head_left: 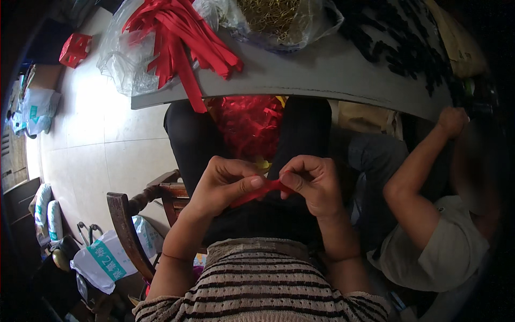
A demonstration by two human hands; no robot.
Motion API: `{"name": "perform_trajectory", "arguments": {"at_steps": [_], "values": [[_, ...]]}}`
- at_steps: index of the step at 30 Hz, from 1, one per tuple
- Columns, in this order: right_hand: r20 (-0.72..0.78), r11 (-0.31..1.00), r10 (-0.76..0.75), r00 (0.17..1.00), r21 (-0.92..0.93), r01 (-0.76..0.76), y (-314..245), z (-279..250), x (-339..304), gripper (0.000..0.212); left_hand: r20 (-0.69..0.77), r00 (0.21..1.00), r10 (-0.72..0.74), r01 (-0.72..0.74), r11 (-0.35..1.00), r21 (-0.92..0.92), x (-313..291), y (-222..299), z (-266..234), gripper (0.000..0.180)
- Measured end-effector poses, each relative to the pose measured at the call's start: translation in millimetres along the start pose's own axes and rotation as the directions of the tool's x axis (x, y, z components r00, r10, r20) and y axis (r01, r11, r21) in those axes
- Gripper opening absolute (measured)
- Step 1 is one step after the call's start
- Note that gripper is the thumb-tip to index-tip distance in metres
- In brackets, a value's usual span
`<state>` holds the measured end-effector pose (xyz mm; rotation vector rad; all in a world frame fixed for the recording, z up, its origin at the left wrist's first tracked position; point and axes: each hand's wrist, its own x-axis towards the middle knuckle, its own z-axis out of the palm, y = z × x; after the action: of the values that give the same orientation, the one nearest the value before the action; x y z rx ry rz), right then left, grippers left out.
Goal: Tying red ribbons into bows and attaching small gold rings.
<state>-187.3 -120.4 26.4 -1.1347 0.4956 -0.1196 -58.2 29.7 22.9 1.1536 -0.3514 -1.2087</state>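
Note:
Above my lap, a short piece of red ribbon (252,196) stretches between my two hands. My left hand (226,183) pinches one end between thumb and fingers. The other end is pinched by my right hand (314,185), whose fingertips partly cover the ribbon. Between my knees, under the table edge, lies a heap of red ribbon pieces (249,126). On the table, a bundle of long red ribbons (179,40) spreads over a clear plastic bag, and one strip hangs past the edge.
The grey table (268,78) also bears a clear bag of thin gold-coloured pieces (271,19) and a pile of black strips (397,43). At right sits another person (440,241), one hand near the table. A wooden chair (126,214) and white sacks (110,257) are at left.

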Motion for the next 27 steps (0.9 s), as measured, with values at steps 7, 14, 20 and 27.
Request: {"name": "perform_trajectory", "arguments": {"at_steps": [7,14,20,27], "values": [[0.034,0.969,-0.044,0.998,-0.243,0.051,-11,-6,15,0.015,-0.029,0.998,0.051,-0.047,0.991,0.124,7,2,-7,0.01],[-0.004,0.898,-0.36,0.933,-0.272,0.345,3,-4,21,0.015,0.002,0.996,0.093,-0.092,0.985,0.145,14,-1,-4,0.015],[-0.065,0.989,-0.149,0.987,-0.002,0.149,5,1,17,0.011,0.021,0.962,0.271,-0.268,0.935,0.234,20,-1,-4,0.015],[-0.005,0.988,-0.12,0.993,-0.098,0.119,-3,-7,15,0.013,0.089,0.982,0.165,-0.176,0.975,0.137,17,5,-13,0.008]]}}
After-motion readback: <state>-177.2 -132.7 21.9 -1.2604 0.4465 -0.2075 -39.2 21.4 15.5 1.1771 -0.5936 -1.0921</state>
